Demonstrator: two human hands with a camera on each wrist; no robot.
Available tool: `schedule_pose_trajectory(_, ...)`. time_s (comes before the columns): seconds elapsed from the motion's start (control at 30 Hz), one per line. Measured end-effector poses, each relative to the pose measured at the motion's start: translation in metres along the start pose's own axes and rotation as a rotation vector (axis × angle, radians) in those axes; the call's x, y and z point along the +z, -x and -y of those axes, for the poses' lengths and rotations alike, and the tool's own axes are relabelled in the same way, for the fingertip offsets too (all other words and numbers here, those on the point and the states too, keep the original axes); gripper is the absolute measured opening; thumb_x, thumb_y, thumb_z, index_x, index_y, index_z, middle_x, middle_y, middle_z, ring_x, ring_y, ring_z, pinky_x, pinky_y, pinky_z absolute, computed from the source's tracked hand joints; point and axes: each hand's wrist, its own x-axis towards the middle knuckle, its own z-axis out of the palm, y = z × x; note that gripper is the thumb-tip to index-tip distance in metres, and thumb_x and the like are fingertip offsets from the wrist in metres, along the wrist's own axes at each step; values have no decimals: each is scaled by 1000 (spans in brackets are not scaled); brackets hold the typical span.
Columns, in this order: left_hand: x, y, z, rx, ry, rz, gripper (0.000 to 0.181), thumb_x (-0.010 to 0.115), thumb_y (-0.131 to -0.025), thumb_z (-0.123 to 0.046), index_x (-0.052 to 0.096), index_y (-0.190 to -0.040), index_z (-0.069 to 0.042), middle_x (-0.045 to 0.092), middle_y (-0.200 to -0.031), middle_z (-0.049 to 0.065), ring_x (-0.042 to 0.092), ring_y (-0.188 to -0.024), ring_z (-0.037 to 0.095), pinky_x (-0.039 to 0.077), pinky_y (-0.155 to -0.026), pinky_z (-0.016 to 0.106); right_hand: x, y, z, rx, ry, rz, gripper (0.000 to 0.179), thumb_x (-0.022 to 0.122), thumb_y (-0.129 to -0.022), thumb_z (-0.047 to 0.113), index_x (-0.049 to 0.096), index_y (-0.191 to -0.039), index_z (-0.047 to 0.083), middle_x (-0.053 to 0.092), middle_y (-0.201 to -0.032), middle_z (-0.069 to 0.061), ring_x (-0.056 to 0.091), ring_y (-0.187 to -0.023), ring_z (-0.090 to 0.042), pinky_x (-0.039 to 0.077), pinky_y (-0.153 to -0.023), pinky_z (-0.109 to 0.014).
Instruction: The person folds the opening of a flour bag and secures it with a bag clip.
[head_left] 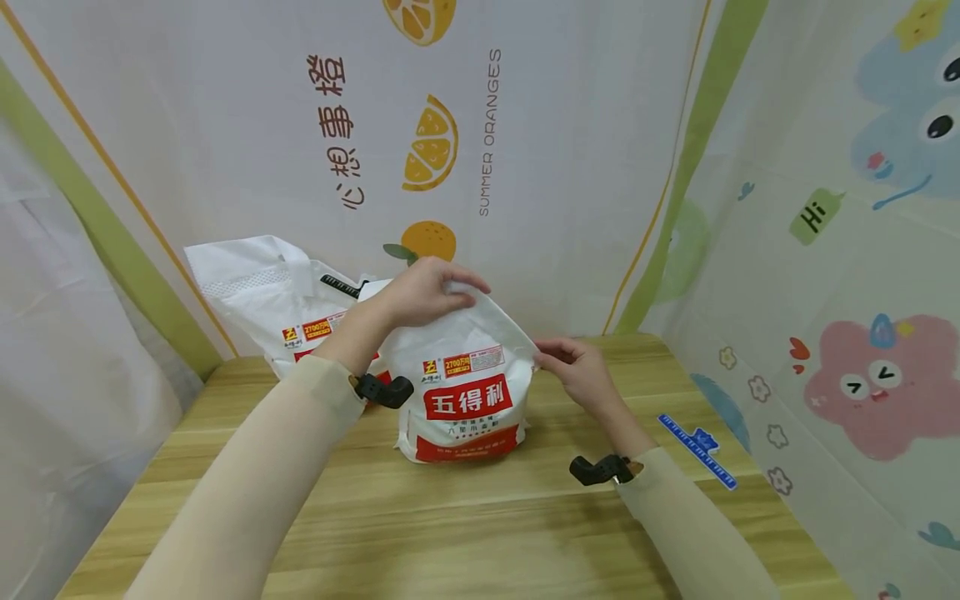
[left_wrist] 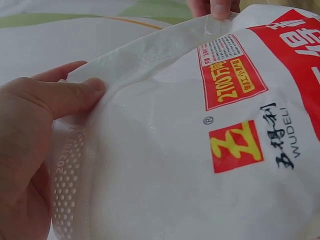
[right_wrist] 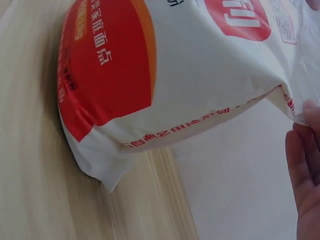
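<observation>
A white flour bag (head_left: pixel 465 367) with red labels stands upright on the wooden table. At its upper edge my left hand (head_left: pixel 426 293) pinches the folded top between thumb and fingers; the left wrist view shows this thumb (left_wrist: pixel 95 87) lying on the white plastic. My right hand (head_left: pixel 581 371) pinches the bag's right upper corner, and in the right wrist view its fingertips (right_wrist: pixel 300 150) hold the thin edge. Between the two hands the top edge slopes down to the right. The bag's back is hidden.
A second white flour bag (head_left: pixel 262 292) leans behind on the left, a black toothed strip (head_left: pixel 341 286) at its top. To the right a blue toothed strip (head_left: pixel 697 450) lies on the wooden table (head_left: pixel 480 542). Printed curtains (head_left: pixel 570 167) hang behind the table.
</observation>
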Motion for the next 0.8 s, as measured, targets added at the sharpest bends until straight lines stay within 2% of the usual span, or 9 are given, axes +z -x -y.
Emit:
schedule_pose_trajectory(0.1,2,0,1,4,-13,-12,27,74,-104,-11,82,-130,-17,79,-135,9,69,-95,22,56,-78,30,-2,1,1,-5,-6,22,32,77,-104,15,76,-132,0,76,-130,-22,76,-111,-23,63,-92,-23)
schedule_pose_trajectory(0.27,4,2,3,16,-21,-34,28,74,-104,-11,81,-131,-16,79,-135,8,70,-105,24,54,-85,33,-19,10,2,-30,71,51,35,75,-106,21,75,-137,4,76,-135,-19,74,-116,-18,60,-94,-20)
schedule_pose_trajectory(0.43,5,3,3,14,-23,-40,30,74,-104,-11,80,-133,-16,79,-137,7,71,-110,25,56,-91,37,-51,25,2,-57,223,52,36,70,-110,22,73,-141,5,76,-137,-20,75,-114,-14,58,-90,-18)
schedule_pose_trajectory(0.63,6,4,4,12,-9,-45,30,74,-104,-12,80,-133,-16,77,-140,8,72,-122,28,60,-101,44,-97,48,1,-70,376,48,35,65,-112,22,72,-141,3,76,-134,-21,70,-102,-1,59,-80,-26)
schedule_pose_trajectory(0.73,6,4,5,12,-8,-47,30,75,-104,-12,80,-134,-17,77,-140,7,72,-124,29,61,-102,45,-119,60,0,-50,481,41,34,65,-113,24,73,-139,4,77,-131,-21,68,-98,-4,57,-73,-27)
schedule_pose_trajectory(0.8,7,4,5,16,-11,-48,31,75,-104,-12,80,-134,-17,77,-140,7,72,-124,29,61,-102,45,-133,66,-3,-29,563,38,33,65,-112,24,74,-137,4,78,-128,-20,70,-98,-11,56,-71,-28)
